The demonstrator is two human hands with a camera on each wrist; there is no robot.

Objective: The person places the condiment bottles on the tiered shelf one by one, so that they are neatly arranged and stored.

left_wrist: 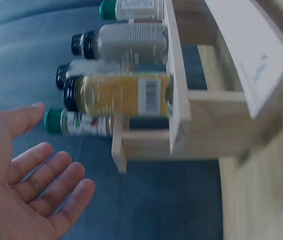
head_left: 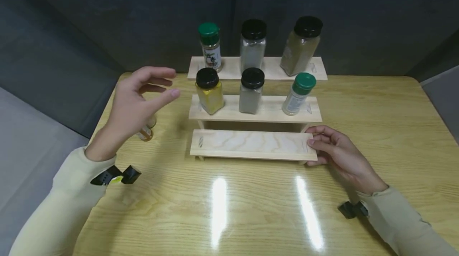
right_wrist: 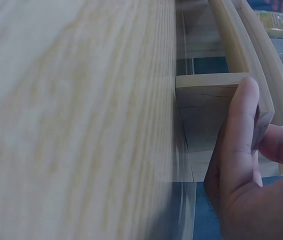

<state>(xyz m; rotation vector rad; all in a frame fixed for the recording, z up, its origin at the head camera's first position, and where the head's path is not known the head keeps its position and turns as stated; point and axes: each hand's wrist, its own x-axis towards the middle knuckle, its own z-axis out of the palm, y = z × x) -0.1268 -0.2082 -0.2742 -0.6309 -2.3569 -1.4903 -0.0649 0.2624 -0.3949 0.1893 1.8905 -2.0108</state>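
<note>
A three-tier wooden spice rack (head_left: 251, 144) stands on the table, with no jar on its lowest step. My right hand (head_left: 340, 154) grips the right end of that step, thumb on top and fingers around the edge. In the air left of the rack is my left hand (head_left: 130, 106), its fingers loosely bent and holding nothing. On the middle step are a yellow spice jar (head_left: 210, 98), a grey spice jar (head_left: 250, 98) and a green-capped shaker (head_left: 295, 98). The top step bears another green-capped shaker (head_left: 212, 55), a pale black-capped jar (head_left: 252, 53) and a brown spice jar (head_left: 299, 53).
Partly hidden under my left wrist, a small jar (head_left: 145, 133) lies or stands on the wooden table (head_left: 258, 208); which, I cannot tell. A dark curtain (head_left: 143, 17) hangs close behind the rack.
</note>
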